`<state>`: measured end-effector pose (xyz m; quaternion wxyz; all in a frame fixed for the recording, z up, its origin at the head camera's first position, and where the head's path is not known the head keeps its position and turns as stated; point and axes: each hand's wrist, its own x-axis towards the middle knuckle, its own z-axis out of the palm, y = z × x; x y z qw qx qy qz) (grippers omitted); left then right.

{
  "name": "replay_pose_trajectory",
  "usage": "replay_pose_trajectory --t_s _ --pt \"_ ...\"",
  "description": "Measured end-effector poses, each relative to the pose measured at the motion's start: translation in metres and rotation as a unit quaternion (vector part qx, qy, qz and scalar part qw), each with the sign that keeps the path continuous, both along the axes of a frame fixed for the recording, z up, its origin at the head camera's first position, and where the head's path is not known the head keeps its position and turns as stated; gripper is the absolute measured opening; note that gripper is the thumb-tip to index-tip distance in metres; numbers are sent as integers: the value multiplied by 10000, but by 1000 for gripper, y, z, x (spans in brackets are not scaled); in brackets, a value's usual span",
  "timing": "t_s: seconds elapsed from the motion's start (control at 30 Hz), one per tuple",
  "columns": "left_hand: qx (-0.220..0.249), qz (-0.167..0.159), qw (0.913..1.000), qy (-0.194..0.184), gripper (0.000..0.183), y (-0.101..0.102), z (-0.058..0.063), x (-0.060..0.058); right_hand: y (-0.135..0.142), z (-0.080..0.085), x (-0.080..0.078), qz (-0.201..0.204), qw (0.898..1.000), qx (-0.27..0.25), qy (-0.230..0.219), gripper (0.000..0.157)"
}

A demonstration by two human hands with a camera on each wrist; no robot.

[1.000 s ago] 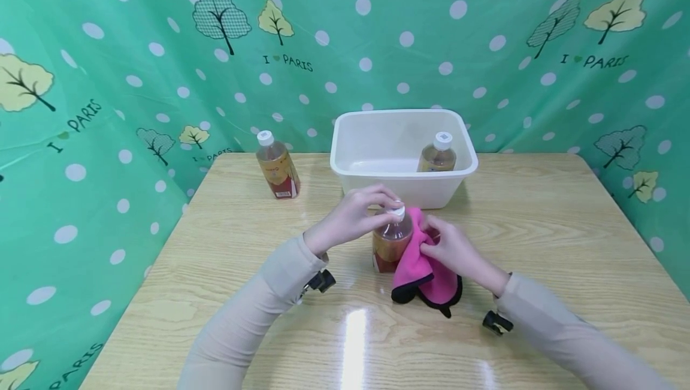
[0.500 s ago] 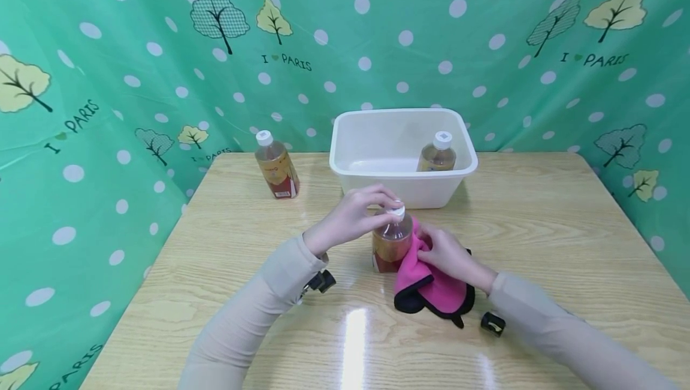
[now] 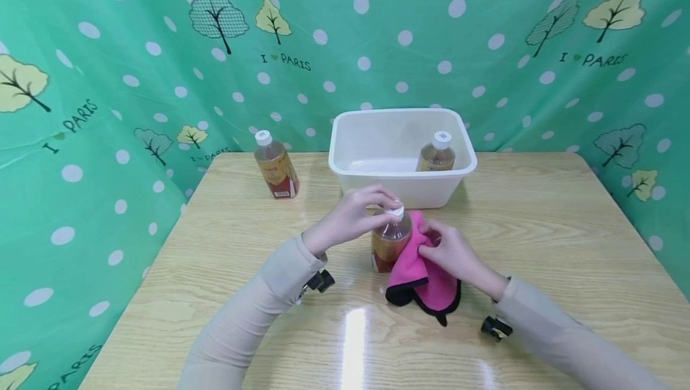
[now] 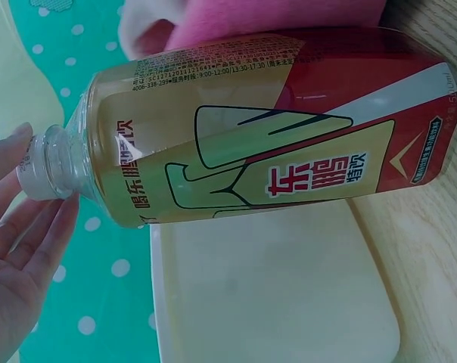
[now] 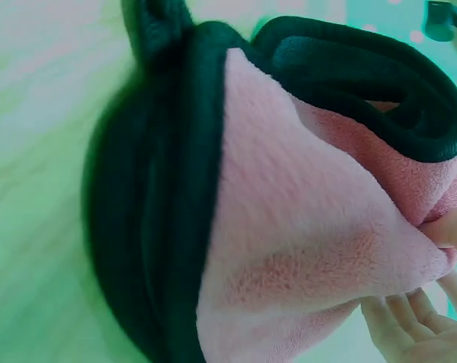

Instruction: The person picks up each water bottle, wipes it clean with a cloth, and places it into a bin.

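Note:
A plastic drink bottle with a red and gold label stands upright on the table, in front of the white tub. My left hand pinches its white cap between thumb and fingers, as the left wrist view also shows. On the bottle's right side, my right hand grips a pink cloth with black edging and presses it against the label. The cloth's lower part hangs down toward the table. In the right wrist view the cloth fills most of the picture, bunched at the fingertips.
Behind the hands is a white plastic tub, with a second bottle standing inside at its right end. A third bottle stands at the back left of the wooden table. A green dotted curtain hangs behind.
My right hand has moved the cloth down and right along the bottle, then back up and left. The left hand and the bottle have stayed in place.

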<state>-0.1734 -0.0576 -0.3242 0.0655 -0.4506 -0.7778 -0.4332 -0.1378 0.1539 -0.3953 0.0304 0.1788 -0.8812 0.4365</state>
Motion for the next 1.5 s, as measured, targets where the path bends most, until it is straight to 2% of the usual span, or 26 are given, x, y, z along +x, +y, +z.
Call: replay_pose_trajectory --t_s 0.3,0.53,0.67,0.93,1.07,1.27,1.5 --pt "-21 11 10000 43 13 -1 0 0 -2 25 7 -143 9955 -311 886 23" --pt "-23 1 9999 122 13 -1 0 0 -3 33 6 94 9846 -296 1721 22" --pt "-51 -28 9999 116 13 -2 0 -1 -3 35 5 128 9812 -228 1912 22" --pt "-82 3 10000 52 14 -2 0 -1 -3 31 6 183 9908 -115 1334 24" --pt "-60 -9 10000 -37 14 -2 0 -1 -2 24 5 138 9943 -40 1061 26" --pt "-50 -25 10000 -31 14 -1 0 -1 -1 8 3 209 9989 240 356 23" --pt "-28 -19 10000 -41 14 -1 0 0 -1 -7 -2 356 9981 433 255 23"
